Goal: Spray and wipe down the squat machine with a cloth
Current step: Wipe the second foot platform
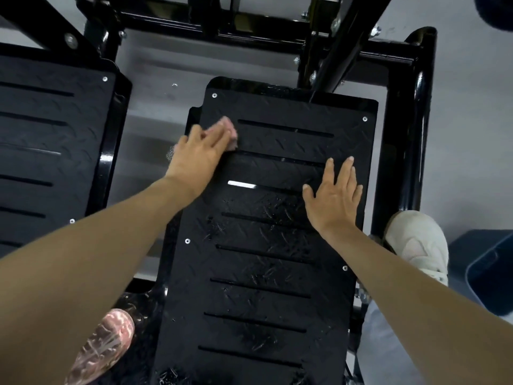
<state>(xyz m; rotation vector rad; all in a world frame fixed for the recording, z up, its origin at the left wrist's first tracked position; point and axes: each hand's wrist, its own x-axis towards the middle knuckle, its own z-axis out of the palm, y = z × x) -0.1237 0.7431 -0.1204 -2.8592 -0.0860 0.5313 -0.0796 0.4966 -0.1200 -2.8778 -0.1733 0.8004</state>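
On black footplate [263, 273], left hand [198, 158] flat over blurred, mostly hidden pink cloth [231, 129], right hand [333, 198] splayed flat

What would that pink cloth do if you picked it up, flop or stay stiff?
Probably flop: the pink cloth lies crumpled and soft-edged under the left hand. It likely weighs little, being small beside that hand. Pushed, it would probably drag rather than glide, since the footplate has a raised tread.
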